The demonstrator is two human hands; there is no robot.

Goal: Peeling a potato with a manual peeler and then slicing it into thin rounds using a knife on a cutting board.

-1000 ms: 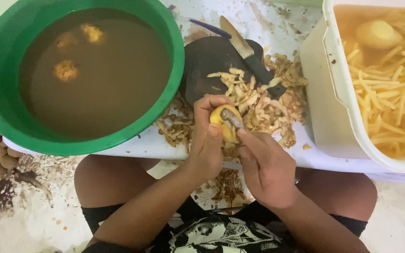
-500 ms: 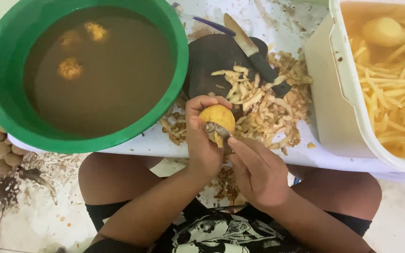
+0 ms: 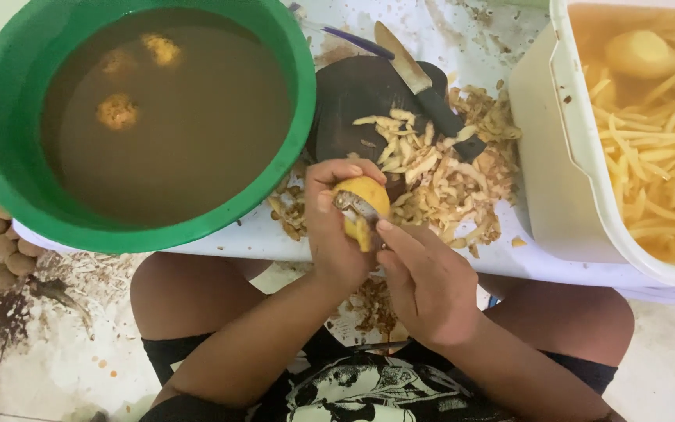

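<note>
Yellow peeled potato [image 3: 367, 197] sits at centre frame, just over the white table edge [image 3: 244, 238]. Our left hand [image 3: 336, 227] is clenched round it; our right hand [image 3: 423, 281] grips a small metal peeler [image 3: 355, 207] lying on the potato's face. Heap of pale peelings [image 3: 439, 184] is just beyond, right of centre, partly on a dark round cutting board [image 3: 353, 98] with a black-handled knife [image 3: 423, 86]. Green plastic basin of murky brown water [image 3: 138, 117] is upper left; white tub of cut potato strips [image 3: 650, 125] is upper right. Risk, as we judge it: the wet potato slips, or the blade skids toward our left thumb lying close beside it.
</note>
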